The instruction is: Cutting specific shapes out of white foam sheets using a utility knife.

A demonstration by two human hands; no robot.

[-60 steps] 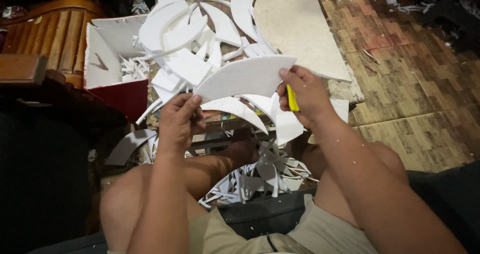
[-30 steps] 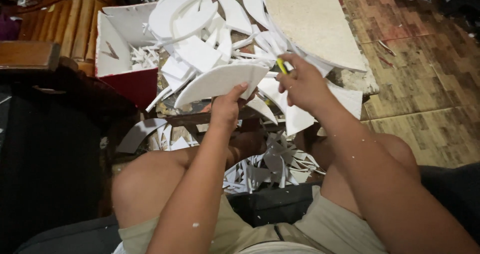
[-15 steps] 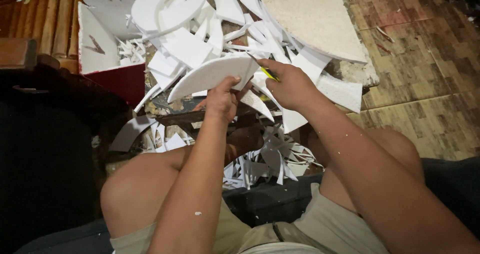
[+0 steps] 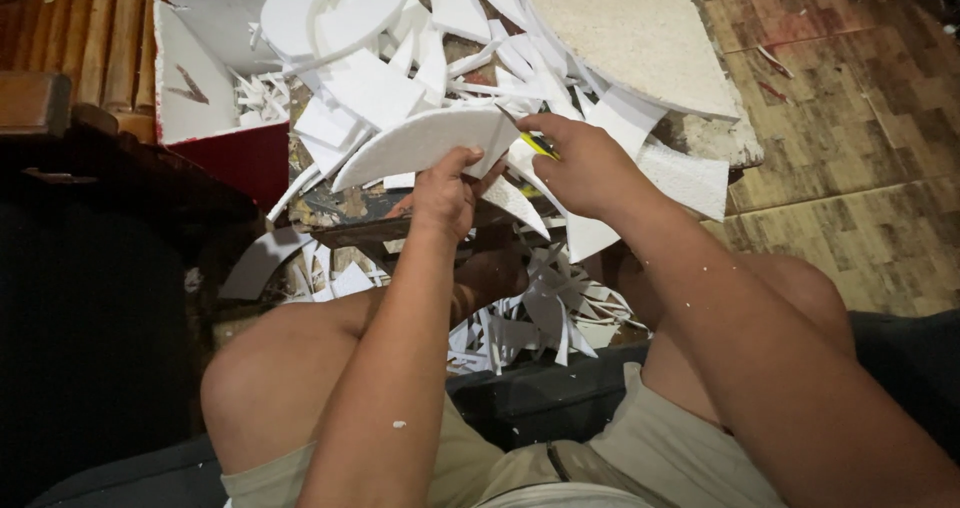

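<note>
We pinch a curved white foam piece (image 4: 425, 140) in the grip of our left hand (image 4: 443, 196), thumb on the near face and fingers behind its lower edge, so the piece stands tilted above the low worktop (image 4: 400, 230). Our right hand (image 4: 588, 168) is closed around a yellow-handled knife (image 4: 537, 145), whose tip meets the right end of the foam piece. Both hands sit close together, almost touching, over the front edge of the worktop.

Just behind the foam piece lies a heap of white foam scraps (image 4: 400, 58), arcs and wedges piled on one another. To the right of the heap rests a large pale board with a rounded edge (image 4: 630, 28), overhanging the worktop. At the left stands an open box with white walls and a red side (image 4: 215, 108), holding more offcuts. Below the worktop, thin foam slivers (image 4: 540, 318) litter the floor between our bare knees. A brown patterned floor (image 4: 850, 148) stretches to the right.
</note>
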